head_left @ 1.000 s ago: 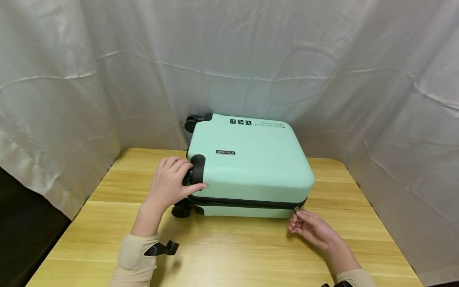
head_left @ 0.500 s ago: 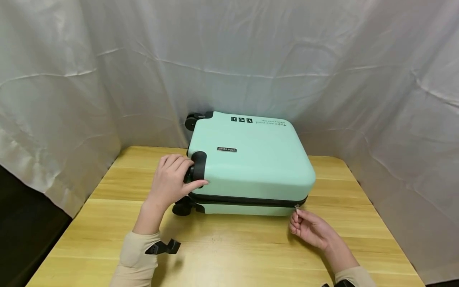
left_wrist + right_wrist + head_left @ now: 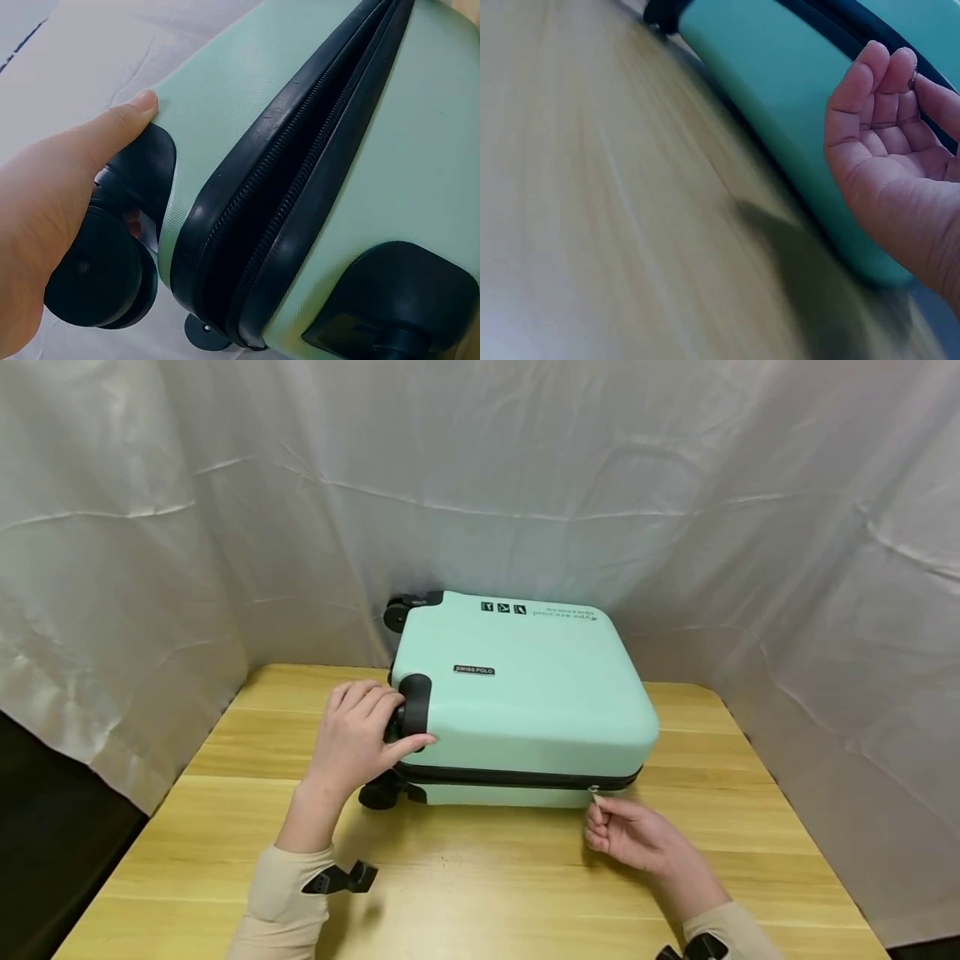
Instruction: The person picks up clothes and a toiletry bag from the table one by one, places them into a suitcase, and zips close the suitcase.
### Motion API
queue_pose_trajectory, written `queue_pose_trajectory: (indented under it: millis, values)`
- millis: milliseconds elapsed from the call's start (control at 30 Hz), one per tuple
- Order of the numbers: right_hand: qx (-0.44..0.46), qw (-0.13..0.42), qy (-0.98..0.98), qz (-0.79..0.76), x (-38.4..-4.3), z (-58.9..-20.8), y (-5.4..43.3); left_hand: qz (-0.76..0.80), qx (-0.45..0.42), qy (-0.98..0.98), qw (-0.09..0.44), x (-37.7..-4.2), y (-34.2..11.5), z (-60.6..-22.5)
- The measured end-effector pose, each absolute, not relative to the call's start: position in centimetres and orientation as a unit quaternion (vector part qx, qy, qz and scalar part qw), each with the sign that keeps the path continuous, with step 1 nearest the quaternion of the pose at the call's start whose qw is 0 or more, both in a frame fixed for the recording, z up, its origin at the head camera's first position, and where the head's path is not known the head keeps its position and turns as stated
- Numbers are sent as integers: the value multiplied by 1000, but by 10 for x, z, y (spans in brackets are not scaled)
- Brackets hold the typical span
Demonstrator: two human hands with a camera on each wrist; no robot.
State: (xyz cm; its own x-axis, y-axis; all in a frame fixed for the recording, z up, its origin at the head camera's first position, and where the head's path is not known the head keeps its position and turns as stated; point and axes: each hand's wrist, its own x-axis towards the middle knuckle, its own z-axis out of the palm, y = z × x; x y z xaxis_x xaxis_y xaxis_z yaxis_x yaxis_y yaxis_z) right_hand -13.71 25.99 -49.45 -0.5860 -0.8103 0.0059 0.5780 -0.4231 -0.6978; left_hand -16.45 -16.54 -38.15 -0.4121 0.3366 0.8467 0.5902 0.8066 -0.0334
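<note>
A mint-green hard-shell suitcase (image 3: 532, 693) lies flat on the table, its wheels pointing left. My left hand (image 3: 352, 739) grips the upper black corner guard (image 3: 417, 706) and wheel, thumb against the shell. The left wrist view shows the wheel (image 3: 94, 266) under that hand; most of its fingers are hidden behind. Along the side runs a black zipper (image 3: 262, 202), its tooth rows parted near the wheel end. My right hand (image 3: 633, 835) pinches the small metal zipper pull (image 3: 596, 797) near the right end of the front side; in the right wrist view its fingertips mostly cover the pull.
The wooden table (image 3: 480, 885) extends in front of the suitcase and to both sides. A grey-white curtain (image 3: 525, 468) hangs close behind and at the sides. A lower black wheel (image 3: 379, 791) sits near the tabletop below my left hand.
My right hand has slid left along the front side with the zipper pull, away from the right corner. The left hand keeps its grip, and the suitcase stays in place.
</note>
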Motion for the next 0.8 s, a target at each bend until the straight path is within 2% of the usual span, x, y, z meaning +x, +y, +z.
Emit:
queue_pose_trajectory:
  millis: [533,800]
  values:
    - [-161,455,379,-790,-144,-487,212,-129,-277,-829,468,-167,-167,-381]
    - [-164,451,403,-779,-144,-490,194,-131,-281,-825,472,-168,-167,-383]
